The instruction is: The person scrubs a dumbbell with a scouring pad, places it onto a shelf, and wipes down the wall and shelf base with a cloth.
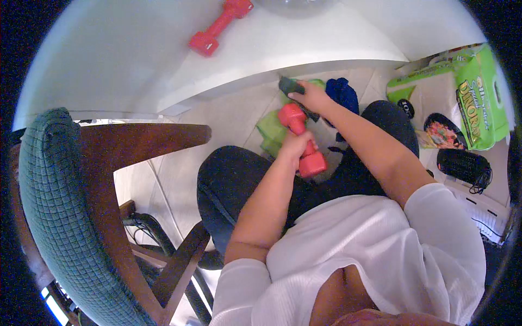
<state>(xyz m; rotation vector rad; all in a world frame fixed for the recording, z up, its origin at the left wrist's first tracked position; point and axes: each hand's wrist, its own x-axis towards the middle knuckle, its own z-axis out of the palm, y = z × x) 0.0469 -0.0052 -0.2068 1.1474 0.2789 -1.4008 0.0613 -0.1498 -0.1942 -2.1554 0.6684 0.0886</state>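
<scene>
White shirt fabric (359,239) lies nearest, with dark trousers (231,179) beyond it. Between the knees, our left hand (298,145) wraps its fingers around the handle of a red dumbbell (312,164), one head showing at each side of the fist. We judge this dumbbell heavy for its size, rigid and hard to damage; its smooth-looking heads may slip under the fingertips, so we take hold at the narrow handle, centred for balance. Our right hand (315,99) closes around a dark object (292,86) just beyond; we cannot identify it or see every fingertip. Near it we see green material (269,130) and a blue bundle (342,93). Farther out, a second red weight (220,26) rests on a white surface (272,43); the same handle grip suits it.
</scene>
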